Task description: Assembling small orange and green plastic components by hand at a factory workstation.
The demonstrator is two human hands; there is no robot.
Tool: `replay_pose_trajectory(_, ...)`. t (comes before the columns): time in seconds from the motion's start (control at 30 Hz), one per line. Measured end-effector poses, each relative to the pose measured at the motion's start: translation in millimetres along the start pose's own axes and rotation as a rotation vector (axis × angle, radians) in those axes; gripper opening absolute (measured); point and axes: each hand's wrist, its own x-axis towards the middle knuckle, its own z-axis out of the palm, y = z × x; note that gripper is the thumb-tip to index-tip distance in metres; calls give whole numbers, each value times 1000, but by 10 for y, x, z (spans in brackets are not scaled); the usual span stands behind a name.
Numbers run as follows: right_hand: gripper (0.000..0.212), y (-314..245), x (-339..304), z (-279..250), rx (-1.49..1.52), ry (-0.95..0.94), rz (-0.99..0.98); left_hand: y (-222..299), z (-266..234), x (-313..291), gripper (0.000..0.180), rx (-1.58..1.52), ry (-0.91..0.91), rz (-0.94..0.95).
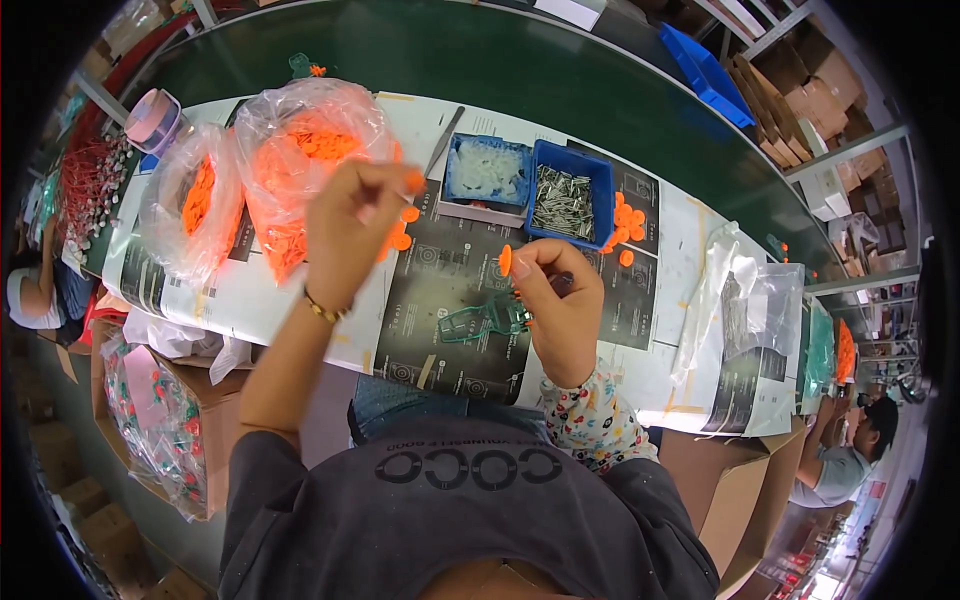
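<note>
I have the right hand (570, 318) pinching an orange disc (505, 261) between thumb and index finger over the tabletop (685, 250); a translucent green plastic part (462, 323) extends beside that hand, though from my remote feed I can't tell whether its other fingers grip it. My left hand (352, 218) is blurred near a clear plastic bag (350, 98), an orange piece (414, 181) at its fingertips, and I can't tell if those fingers are closed on it

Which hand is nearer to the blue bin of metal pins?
Right. The right hand is just on the person's side of the blue bin; the left hand is farther away, off to the bin's left.
</note>
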Motion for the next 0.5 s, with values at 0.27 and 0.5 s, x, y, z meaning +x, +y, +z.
replay_pose_trajectory(0.27,4,59,-53,90,-428,83,-429,276,653,-604,5,-535,120,-203)
replay_pose_trajectory(0.5,8,127,-94,96,-478,173,-588,308,784,-724,8,-498,156,-178)
